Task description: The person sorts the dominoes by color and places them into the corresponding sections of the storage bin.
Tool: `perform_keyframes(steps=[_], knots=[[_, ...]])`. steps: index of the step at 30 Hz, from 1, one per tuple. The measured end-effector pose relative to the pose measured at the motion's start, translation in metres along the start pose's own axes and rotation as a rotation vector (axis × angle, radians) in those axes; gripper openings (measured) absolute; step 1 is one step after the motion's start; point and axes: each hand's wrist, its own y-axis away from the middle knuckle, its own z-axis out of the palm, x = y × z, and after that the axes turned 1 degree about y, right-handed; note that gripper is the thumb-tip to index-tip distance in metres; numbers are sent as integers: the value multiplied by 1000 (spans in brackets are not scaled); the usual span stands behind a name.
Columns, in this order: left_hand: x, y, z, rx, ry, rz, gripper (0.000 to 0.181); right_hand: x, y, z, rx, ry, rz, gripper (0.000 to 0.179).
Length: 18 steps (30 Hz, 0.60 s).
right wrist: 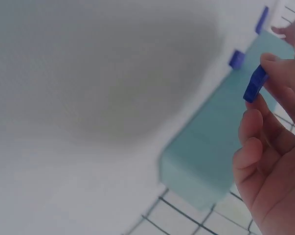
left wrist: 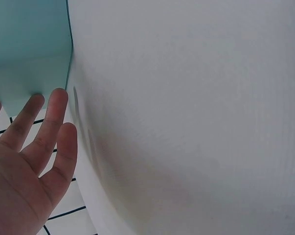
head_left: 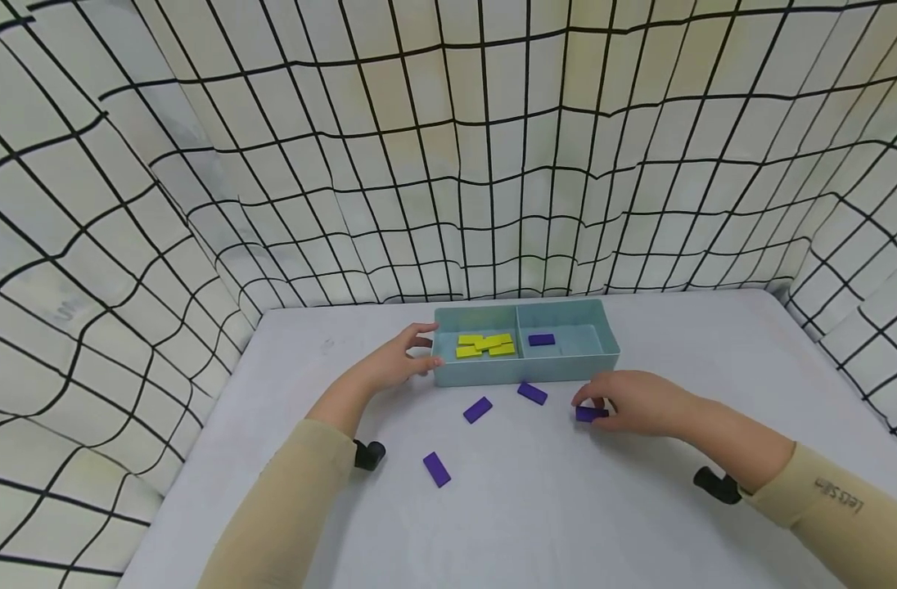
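A pale teal box [head_left: 493,374] with two compartments stands near the back of the table. Several yellow blocks [head_left: 469,352] lie in its left compartment, and one purple block [head_left: 542,339] lies in the right one. At the box's left end my left hand [head_left: 389,361] touches the wall with spread, fairly straight fingers [left wrist: 55,110]. My right hand [head_left: 643,402] pinches another purple block [right wrist: 256,84] between thumb and fingertips, in front of the box's right end. Three loose purple blocks, a near one [head_left: 437,469], a middle one [head_left: 478,410] and a far one [head_left: 533,393], lie in front of the box.
The white table [head_left: 529,507] is bordered by white walls hung with black netting [head_left: 456,155] at the back and both sides. Each wrist bears a small black camera mount, the left one [head_left: 370,455] and the right one [head_left: 717,485] both close above the table.
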Motion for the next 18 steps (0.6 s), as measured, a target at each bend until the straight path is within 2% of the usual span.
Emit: perform_keyframes(steps=[8,14,18], knots=[[-3,-1,0,-5,-5,5,76,2,0,-18,34,4,-7,31],[-4,0,1,-10,-5,5,77,5,-5,-27,25,13,-37,30],[-4,-1,1,-5,-3,7,75,9,-11,-37,37,14,-28,31]])
